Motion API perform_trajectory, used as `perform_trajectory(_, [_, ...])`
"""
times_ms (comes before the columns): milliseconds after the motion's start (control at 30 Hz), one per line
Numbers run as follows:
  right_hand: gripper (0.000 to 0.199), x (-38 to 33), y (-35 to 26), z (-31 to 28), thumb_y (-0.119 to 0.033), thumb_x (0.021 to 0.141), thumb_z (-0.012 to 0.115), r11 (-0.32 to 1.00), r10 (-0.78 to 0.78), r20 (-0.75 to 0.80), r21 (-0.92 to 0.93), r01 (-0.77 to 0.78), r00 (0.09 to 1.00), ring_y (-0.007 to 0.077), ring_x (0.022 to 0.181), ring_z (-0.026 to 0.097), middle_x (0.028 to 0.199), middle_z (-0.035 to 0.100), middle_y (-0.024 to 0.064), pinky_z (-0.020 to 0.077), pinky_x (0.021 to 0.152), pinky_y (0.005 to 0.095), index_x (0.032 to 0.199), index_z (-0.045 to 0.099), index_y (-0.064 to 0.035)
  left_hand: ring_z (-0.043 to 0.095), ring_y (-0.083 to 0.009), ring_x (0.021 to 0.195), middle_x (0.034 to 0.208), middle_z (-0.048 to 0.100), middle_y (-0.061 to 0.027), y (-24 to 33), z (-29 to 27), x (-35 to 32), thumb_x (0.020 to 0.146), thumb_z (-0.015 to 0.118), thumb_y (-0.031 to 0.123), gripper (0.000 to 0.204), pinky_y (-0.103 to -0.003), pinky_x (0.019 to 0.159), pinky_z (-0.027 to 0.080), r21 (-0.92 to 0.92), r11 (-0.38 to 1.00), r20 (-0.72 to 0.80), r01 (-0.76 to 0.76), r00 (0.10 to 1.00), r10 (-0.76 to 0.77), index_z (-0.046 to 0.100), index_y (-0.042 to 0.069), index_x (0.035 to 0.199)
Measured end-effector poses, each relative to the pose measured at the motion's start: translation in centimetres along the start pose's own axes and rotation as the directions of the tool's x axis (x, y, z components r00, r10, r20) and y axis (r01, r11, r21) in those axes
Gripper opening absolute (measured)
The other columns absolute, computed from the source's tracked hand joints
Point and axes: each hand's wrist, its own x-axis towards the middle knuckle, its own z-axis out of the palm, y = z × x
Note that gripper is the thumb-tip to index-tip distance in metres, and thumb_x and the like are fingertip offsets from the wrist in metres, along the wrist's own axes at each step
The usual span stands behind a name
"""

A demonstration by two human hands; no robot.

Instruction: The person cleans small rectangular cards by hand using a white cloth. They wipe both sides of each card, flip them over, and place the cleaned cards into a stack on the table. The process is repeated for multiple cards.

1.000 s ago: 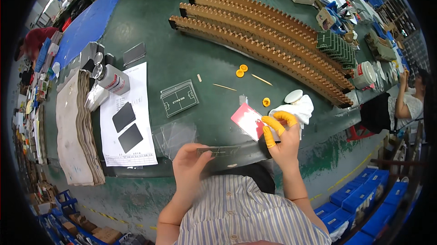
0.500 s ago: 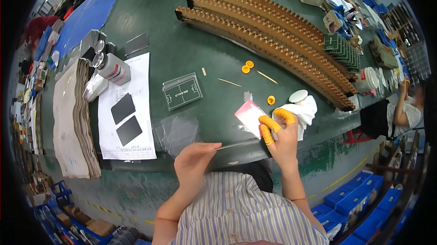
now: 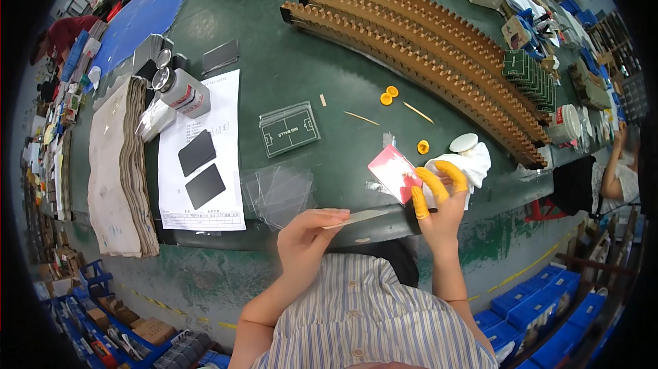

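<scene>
My left hand (image 3: 305, 240) pinches one end of a thin clear plate (image 3: 356, 217), held edge-on at the table's front edge. My right hand (image 3: 437, 204), with yellow finger cots on thumb and two fingers, is at the plate's other end and grips a white cloth (image 3: 473, 163). A pink card (image 3: 394, 171) lies just beyond my right fingers. A stack of clear sheets (image 3: 277, 191) lies in front of my left hand. Farther back rests a clear plate printed with a pitch pattern (image 3: 289, 129).
A white paper with two black rectangles (image 3: 201, 156) lies left, beside folded cloths (image 3: 116, 170) and a can (image 3: 181, 91). Long brown slotted racks (image 3: 425, 60) curve across the back. Yellow caps (image 3: 388, 95) and thin sticks (image 3: 361, 118) lie mid-table. Another person (image 3: 606, 177) sits right.
The view has shifted slightly. Both hands stay at the front edge with the clear plate between them; my right fingers have shifted a little on the cloth.
</scene>
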Motion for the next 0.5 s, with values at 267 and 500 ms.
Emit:
perform_trajectory(267, [0.032, -3.2, -3.2, 0.0, -0.013, 0.086, 0.059, 0.167, 0.205, 0.219, 0.953, -0.255, 0.954, 0.0180, 0.092, 0.047, 0.108, 0.049, 0.0080, 0.0385, 0.079, 0.0302, 0.113, 0.055, 0.0012, 0.062, -0.0280, 0.096, 0.096, 0.064, -0.0174, 0.3, 0.6, 0.1, 0.082, 0.056, -0.012, 0.013, -0.036, 0.087, 0.049, 0.128, 0.990, 0.014, -0.058, 0.998, 0.057, 0.056, -0.002, 0.089])
perform_trajectory(500, [0.028, -2.7, -3.5, 0.3, -0.010, 0.090, 0.052, -0.301, 0.166, 0.446, 0.872, -0.385, 0.879, 0.0155, 0.088, 0.046, 0.103, 0.050, 0.0060, 0.0368, 0.078, 0.0284, 0.116, 0.053, 0.0002, 0.061, -0.0255, 0.099, 0.100, 0.064, -0.0163, 0.3, 0.4, 0.1, 0.081, 0.058, -0.011, 0.013, -0.033, 0.086, 0.049, 0.094, 0.993, -0.012, -0.066, 0.998, 0.067, 0.062, -0.004, 0.091])
